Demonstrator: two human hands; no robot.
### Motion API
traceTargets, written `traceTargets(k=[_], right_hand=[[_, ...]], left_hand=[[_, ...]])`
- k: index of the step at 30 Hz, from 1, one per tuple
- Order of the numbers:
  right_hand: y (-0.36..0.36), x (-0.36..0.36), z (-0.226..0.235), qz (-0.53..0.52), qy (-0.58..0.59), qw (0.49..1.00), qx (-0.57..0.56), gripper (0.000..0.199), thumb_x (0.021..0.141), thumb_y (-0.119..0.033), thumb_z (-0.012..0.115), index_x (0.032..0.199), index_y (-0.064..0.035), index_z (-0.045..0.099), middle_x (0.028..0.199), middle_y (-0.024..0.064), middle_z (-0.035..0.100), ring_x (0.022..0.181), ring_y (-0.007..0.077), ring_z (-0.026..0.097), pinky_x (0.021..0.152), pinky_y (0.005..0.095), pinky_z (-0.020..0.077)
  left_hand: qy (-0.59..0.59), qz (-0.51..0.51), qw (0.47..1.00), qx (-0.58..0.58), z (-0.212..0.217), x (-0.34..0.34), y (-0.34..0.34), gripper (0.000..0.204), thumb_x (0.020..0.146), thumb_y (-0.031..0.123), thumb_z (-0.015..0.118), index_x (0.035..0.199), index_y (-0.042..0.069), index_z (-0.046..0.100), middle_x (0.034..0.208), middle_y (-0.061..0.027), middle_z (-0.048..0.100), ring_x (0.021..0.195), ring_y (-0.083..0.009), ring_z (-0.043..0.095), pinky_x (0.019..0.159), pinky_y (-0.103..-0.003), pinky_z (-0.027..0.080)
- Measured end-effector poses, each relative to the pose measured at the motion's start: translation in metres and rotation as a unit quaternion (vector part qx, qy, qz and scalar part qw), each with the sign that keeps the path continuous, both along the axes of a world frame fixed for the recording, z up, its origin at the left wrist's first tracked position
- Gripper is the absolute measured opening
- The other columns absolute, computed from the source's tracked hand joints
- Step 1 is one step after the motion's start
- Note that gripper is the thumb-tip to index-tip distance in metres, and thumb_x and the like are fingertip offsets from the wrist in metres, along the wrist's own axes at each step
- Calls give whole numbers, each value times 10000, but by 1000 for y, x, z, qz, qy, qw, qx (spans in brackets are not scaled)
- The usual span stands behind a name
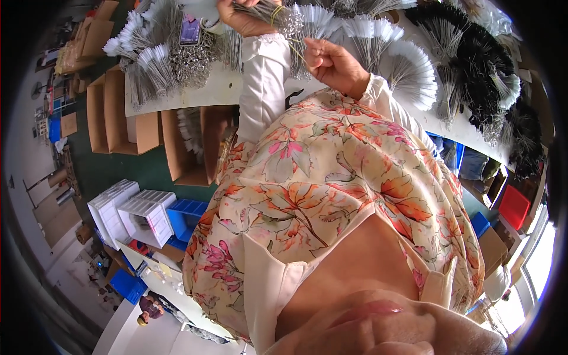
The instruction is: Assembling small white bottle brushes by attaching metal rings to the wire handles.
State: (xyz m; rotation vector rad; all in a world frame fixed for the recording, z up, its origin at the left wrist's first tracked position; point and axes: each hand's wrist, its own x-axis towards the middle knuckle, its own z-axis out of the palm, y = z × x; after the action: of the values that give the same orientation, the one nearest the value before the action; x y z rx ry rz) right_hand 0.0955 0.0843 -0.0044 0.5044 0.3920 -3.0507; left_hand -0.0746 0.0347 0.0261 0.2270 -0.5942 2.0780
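At the top of the view, my left hand (pixel 244 18) is closed around a bundle of thin wire-stemmed brushes (pixel 287 22). A yellow rubber band (pixel 276 15) circles the stems. My right hand (pixel 336 66) is just right of and below the bundle, its fingers curled in a pinch. A thin yellow strand, apparently part of the band, stretches from the bundle to these fingertips. White-bristled brushes (pixel 370 35) lie fanned out on the white table (pixel 195 97) behind and beside my hands. Part of the bundle is cut off by the upper edge.
Black-bristled brushes (pixel 482 71) are heaped at the right. A phone (pixel 190 31) rests among wire bundles at the left. Open cardboard boxes (pixel 121 112) stand below the table's left edge, near white crates (pixel 145 216) and a blue bin (pixel 184 216). Another person (pixel 151 309) is far off, lower left.
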Motion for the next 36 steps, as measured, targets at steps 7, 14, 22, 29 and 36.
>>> traceTargets(k=[7, 14, 22, 29, 36], right_hand=[[-7, 11, 16, 94, 58, 992, -66, 121, 905, -100, 533, 913, 13, 491, 682, -37, 361, 534, 21, 323, 447, 132, 309], [15, 30, 24, 149, 67, 972, 168, 185, 846, -134, 636, 978, -44, 544, 596, -90, 362, 478, 9, 281, 450, 179, 214], [14, 27, 12, 41, -32, 926, 373, 199, 880, -165, 600, 1033, -45, 558, 543, -95, 320, 446, 12, 263, 418, 191, 191], [30, 13, -17, -71, -29, 917, 392, 138, 872, -84, 547, 968, 11, 576, 628, -26, 434, 490, 38, 341, 450, 205, 278], [5, 29, 17, 258, 130, 955, 66, 126, 910, -144, 525, 931, -22, 545, 545, -67, 383, 431, 30, 320, 386, 177, 255]], left_hand=[[274, 340, 825, -358, 27, -11, -31, 139, 763, 75, 551, 861, -13, 507, 610, -3, 411, 534, -82, 364, 499, -220, 350], [487, 274, 710, -428, -5, 5, -28, 156, 712, 53, 648, 825, -9, 560, 600, -59, 534, 490, -143, 519, 437, -254, 416], [496, 285, 707, -416, 6, 25, -21, 150, 731, 111, 658, 779, 4, 565, 627, -56, 561, 491, -130, 518, 443, -249, 412], [376, 27, 911, -169, 12, 38, -2, 287, 706, 163, 636, 860, 41, 428, 573, -17, 400, 483, -115, 370, 414, -214, 348], [358, 249, 862, -260, -2, -12, -13, 270, 792, 153, 584, 951, -35, 473, 743, -58, 466, 549, -104, 420, 489, -217, 391]])
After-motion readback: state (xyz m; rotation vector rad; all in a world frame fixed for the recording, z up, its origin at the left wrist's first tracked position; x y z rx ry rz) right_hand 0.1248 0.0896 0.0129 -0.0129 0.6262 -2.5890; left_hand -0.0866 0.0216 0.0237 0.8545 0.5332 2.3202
